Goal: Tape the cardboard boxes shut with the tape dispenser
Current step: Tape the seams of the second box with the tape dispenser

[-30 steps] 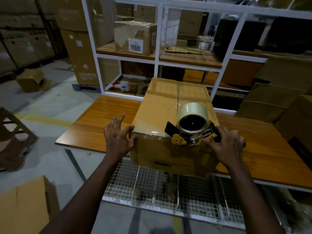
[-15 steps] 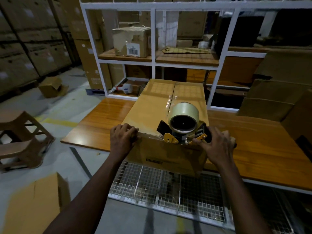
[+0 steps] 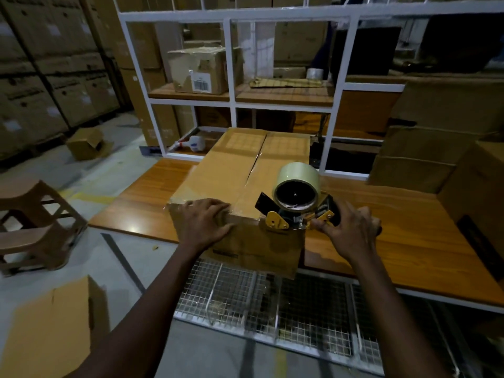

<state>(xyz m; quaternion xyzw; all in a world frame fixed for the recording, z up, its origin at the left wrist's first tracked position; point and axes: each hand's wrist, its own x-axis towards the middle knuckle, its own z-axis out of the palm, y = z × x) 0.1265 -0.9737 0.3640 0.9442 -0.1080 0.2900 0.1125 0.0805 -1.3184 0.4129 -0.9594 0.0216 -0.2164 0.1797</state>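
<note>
Shifted right along near top edge of cardboard box to its right corner, tape dispenser, handle grasped by right grip, left grip released, flat on near-left edge, box on wooden surface, front print unreadable, barcode label on shelf carton

- The cardboard box: brown and long, flaps folded shut (the centre seam shows as a thin dark line running away), lying on the desk with its near end overhanging.
- The tape dispenser: yellow and black, carrying a pale roll, sitting on the box's near right top edge.
</note>
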